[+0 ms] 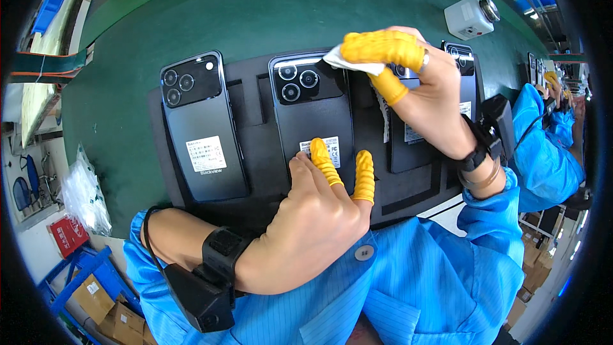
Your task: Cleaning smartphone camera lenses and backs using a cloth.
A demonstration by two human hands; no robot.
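Note:
A dark blue smartphone [295, 110] lies back up in the middle of a black foam tray [252, 99], its camera block at the far end. My left hand [313, 220] rests over its lower part, fingers spread around a white label; two fingers wear yellow finger cots. In my right hand [424, 92] a white wiping cloth [348, 64] is pinched between yellow-cotted fingers, touching the phone's top right corner. To the left lies another smartphone [203, 128], also labelled. Beyond my right hand are a third smartphone [403, 153] and one more behind it, both partly hidden by the hand.
On the green table [255, 16] a white bottle [469, 18] with a metal top stands at the far right. Clear plastic bags [86, 195] hang at the left edge. At right a co-worker's blue sleeve [543, 153] shows. Cardboard boxes [121, 322] sit below left.

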